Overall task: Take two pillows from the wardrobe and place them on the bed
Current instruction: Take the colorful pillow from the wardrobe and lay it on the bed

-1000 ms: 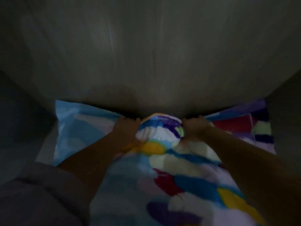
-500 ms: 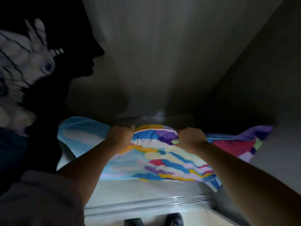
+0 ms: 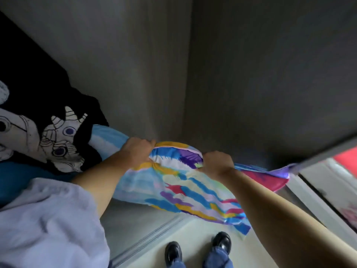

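A pillow (image 3: 185,186) with a white case covered in blue, yellow, purple and red brush strokes hangs lifted at the wardrobe opening. My left hand (image 3: 138,151) clutches its top edge at the left, and my right hand (image 3: 217,162) clutches the same edge further right. The pillow's lower end droops toward the floor above my shoes. Its left end, light blue, reaches back under a dark garment. I cannot make out a second pillow.
The grey wardrobe interior (image 3: 154,64) fills the upper view. A black garment with a white print (image 3: 48,128) hangs at the left. The wardrobe's sliding track (image 3: 146,240) crosses the pale floor. My black shoes (image 3: 222,241) stand below. A door edge (image 3: 318,153) slants at the right.
Both hands have pulled the pillow up and out of the wardrobe toward me. The view has tilted down and right, so the floor, my shoes and the door edge now show.
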The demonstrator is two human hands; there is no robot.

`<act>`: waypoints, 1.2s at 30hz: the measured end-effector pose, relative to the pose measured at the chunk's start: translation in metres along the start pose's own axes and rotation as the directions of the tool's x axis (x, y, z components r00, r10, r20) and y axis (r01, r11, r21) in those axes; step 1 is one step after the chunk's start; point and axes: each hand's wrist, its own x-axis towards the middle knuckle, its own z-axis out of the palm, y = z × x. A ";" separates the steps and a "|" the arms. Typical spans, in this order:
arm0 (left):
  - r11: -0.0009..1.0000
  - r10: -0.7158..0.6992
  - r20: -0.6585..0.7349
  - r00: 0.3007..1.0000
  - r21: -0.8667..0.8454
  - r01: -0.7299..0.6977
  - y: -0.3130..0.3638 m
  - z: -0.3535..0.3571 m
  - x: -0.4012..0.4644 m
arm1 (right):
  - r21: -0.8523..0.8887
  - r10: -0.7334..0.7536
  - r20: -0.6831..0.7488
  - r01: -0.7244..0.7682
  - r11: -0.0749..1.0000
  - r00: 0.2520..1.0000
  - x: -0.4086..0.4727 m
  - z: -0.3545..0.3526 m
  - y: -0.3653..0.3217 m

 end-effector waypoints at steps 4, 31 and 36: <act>0.993 0.109 0.014 0.994 -0.041 -0.108 0.063 -0.042 -0.009 | 0.055 0.127 -0.024 -0.126 0.991 0.992 -0.078 -0.010 0.040; 0.815 0.479 -0.301 0.825 -0.195 -0.545 0.586 -0.304 0.023 | -0.255 0.568 -0.165 -0.591 0.765 0.806 -0.470 -0.124 0.467; 0.796 0.489 -0.313 0.814 -0.222 -0.563 0.605 -0.322 0.109 | -0.287 0.583 -0.161 -0.603 0.744 0.796 -0.415 -0.144 0.530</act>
